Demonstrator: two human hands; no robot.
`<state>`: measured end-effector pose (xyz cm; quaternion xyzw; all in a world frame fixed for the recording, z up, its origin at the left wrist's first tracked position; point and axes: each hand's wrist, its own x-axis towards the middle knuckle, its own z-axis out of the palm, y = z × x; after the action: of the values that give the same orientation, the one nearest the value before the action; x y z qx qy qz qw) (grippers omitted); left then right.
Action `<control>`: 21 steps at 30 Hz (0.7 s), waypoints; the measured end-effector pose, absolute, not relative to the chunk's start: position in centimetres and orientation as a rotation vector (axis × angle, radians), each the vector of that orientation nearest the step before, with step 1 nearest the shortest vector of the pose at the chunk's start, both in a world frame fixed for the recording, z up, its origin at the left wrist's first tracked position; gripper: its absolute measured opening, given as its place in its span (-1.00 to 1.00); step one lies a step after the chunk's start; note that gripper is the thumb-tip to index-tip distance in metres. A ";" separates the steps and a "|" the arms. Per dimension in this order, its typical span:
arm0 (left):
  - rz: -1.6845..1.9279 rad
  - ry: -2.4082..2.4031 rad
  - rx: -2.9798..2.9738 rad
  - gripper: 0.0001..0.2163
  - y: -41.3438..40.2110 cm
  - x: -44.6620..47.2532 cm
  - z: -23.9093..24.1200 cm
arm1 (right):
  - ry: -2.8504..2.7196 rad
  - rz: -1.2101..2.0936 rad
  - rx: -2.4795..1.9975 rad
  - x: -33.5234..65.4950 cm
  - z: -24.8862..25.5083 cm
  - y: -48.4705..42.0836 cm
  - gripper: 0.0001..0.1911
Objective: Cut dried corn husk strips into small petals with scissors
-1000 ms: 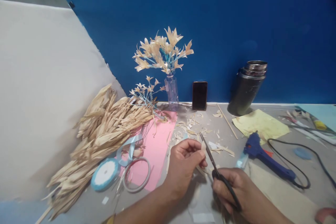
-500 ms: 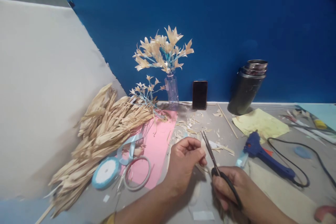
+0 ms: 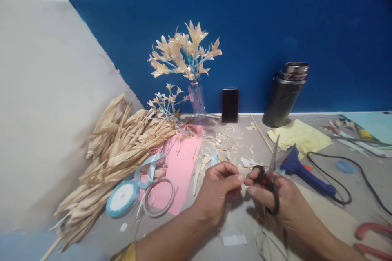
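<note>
The left hand [image 3: 218, 192] pinches one small pale piece [image 3: 241, 171]; just beside this grip, the right hand [image 3: 283, 195] encloses black-handled metal scissors [image 3: 273, 161] pointing away.

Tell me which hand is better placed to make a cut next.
Probably the right hand: it holds the scissors, while the left hand is pinched at the tips and has no tool.
</note>
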<state>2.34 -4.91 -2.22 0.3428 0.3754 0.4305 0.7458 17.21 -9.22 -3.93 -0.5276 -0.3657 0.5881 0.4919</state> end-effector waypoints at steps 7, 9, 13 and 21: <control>0.789 0.799 0.726 -0.73 -5.3 2.6 -2.0 | -0.936 1.431 -1.224 17.3 -3.2 -9.3 -0.61; 0.762 0.795 0.728 -0.75 -5.1 2.4 -2.0 | -0.914 1.462 -1.214 17.3 -3.1 -9.3 -0.60; 0.765 0.818 0.782 -0.81 -4.5 2.0 -2.0 | -0.923 1.455 -1.278 17.3 -3.2 -9.4 -0.57; 0.965 0.742 0.617 -0.80 -3.3 1.2 -1.5 | -1.325 1.656 -1.264 17.0 -3.4 -9.5 -0.41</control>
<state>1.21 -3.31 -1.49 0.2851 0.3430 0.4458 0.7761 17.03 -9.51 -3.38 -0.4831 -0.5065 0.6333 0.3301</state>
